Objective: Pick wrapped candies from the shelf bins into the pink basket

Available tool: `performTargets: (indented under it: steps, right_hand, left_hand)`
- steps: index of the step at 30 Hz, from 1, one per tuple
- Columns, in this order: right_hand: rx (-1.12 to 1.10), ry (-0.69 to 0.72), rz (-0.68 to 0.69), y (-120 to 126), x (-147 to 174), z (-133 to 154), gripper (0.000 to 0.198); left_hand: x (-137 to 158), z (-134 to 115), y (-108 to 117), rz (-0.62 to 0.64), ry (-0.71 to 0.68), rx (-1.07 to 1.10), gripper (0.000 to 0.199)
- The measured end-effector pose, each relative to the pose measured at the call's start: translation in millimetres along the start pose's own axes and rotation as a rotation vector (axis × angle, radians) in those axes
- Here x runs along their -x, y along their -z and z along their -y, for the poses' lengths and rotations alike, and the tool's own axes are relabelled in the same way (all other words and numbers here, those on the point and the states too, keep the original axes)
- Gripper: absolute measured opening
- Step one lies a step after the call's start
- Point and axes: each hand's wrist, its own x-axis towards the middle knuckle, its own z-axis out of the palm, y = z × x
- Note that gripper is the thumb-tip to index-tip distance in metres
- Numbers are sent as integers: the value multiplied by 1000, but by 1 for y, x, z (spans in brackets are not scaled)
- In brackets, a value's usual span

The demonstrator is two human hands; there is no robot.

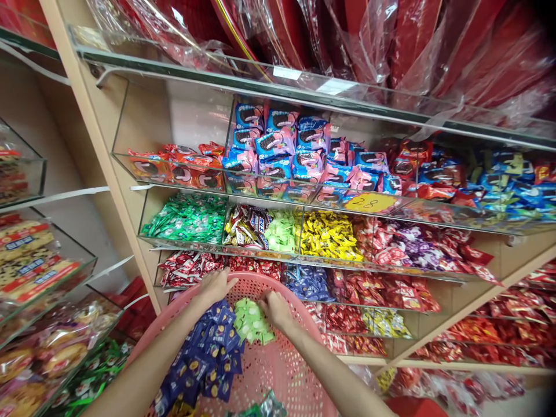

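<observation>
Left hand [215,286] clamped on the pink basket [256,278] rim! Right hand [278,311] now, fingers curled together, grip unclear: pale green packets [252,322] just below-left, blue packets [215,350] farther left.

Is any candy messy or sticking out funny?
Yes, a little. On the shelf with the yellow packets, near its right end, a red packet seems to poke past the front edge, while most others stay behind it. I see nothing spilled from the pink basket.
</observation>
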Motion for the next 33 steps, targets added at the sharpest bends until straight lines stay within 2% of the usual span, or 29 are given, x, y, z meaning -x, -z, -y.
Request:
performTargets:
  steps: [6,10,13,16,19,22,28,33]
  right_hand:
    - [36,-5,-62,13,3,8,19]
    - [71,117,-118,36,9,21,27]
    - [59,247,-181,68,13,35,37]
    - [40,310,-308,110,5,43,42]
    - [84,269,-407,150,-16,44,34]
    - [233,236,-455,175,-39,42,22]
    - [460,248,-293,183,-64,48,43]
    - [501,280,-257,181,-71,47,43]
  left_hand:
    - [1,1,-1,-8,-14,8,42]
    - [2,0,5,-21,-1,12,43]
    - [3,-1,11,-17,-1,34,45]
    - [4,-2,15,-20,9,48,46]
    - [6,-1,16,-29,21,42,46]
    - [8,0,17,-37,23,41,48]
    - [9,5,16,-45,43,71,55]
    - [8,7,15,-39,82,93,63]
